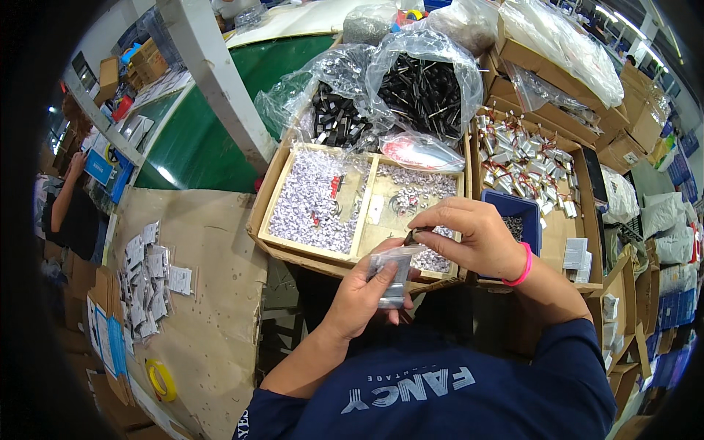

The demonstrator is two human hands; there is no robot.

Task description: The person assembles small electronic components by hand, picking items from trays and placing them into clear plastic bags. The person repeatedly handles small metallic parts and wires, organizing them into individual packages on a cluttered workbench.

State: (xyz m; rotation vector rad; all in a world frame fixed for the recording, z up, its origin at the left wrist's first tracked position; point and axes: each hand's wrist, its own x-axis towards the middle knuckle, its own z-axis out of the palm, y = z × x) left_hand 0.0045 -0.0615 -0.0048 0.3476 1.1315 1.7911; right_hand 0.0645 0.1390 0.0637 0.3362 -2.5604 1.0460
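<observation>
Where the two hands met: at the near edge of the wooden tray [365, 209], by its right compartment.
Left hand [364, 297]: its grip was closed round a clear bag [394, 275], thumb on the front; grey contents showed through the plastic.
Right hand [473, 235]: its grip pinched a small dark piece [412, 236] at the bag's upper edge; a pink band [528, 261] circled the wrist.
Small white pieces [312, 187]: they covered most of the tray's left compartment, a few red bits [335, 186] among them; in the right one they lay in patches.
Bagged black parts [422, 92]: just beyond the tray's far side, in crumpled clear plastic.
Blue bin [535, 231]: just right of the tray, with small dark pieces inside.
White wired parts [524, 158]: heaped in a cardboard box to the tray's right, beyond the bin.
Brown surface [213, 293]: left of the tray, carrying a pile of small packets [150, 282] and a yellow roll of tape [169, 392].
Another person [77, 227]: well apart, far left of the tray.
</observation>
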